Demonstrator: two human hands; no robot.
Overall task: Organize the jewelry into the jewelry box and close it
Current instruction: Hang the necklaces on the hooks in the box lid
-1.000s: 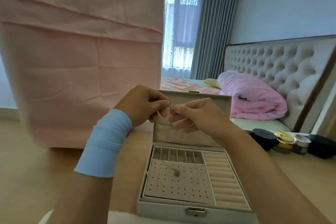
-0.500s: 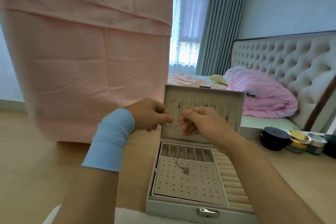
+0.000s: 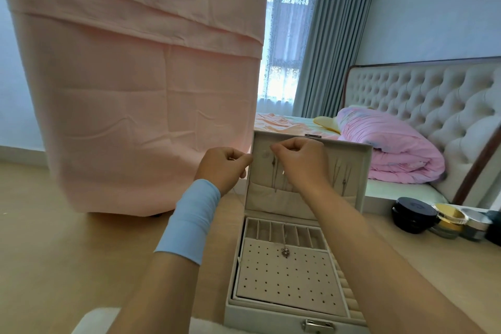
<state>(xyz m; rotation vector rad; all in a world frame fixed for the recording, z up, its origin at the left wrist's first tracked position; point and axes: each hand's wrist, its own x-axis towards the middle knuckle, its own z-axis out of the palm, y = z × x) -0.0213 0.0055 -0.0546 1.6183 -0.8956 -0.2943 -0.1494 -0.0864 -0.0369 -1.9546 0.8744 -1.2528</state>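
Pale wooden surface carries the open jewelry box [image 3: 260, 316], lid upright. Left hand [image 3: 225, 168] and right hand [image 3: 301, 160] each pinch the necklace [image 3: 285, 251] chain before the lid; its pendant hangs down at the perforated panel. Chain is likely light, limp and tangle-prone (grip near its ends).

Two hands [image 3: 222, 168] [image 3: 301, 163], one jewelry box [image 3: 257, 317], one pendant necklace [image 3: 285, 252], four small jars [image 3: 413, 215] [image 3: 448, 222] [image 3: 475, 224] [image 3: 494, 226].
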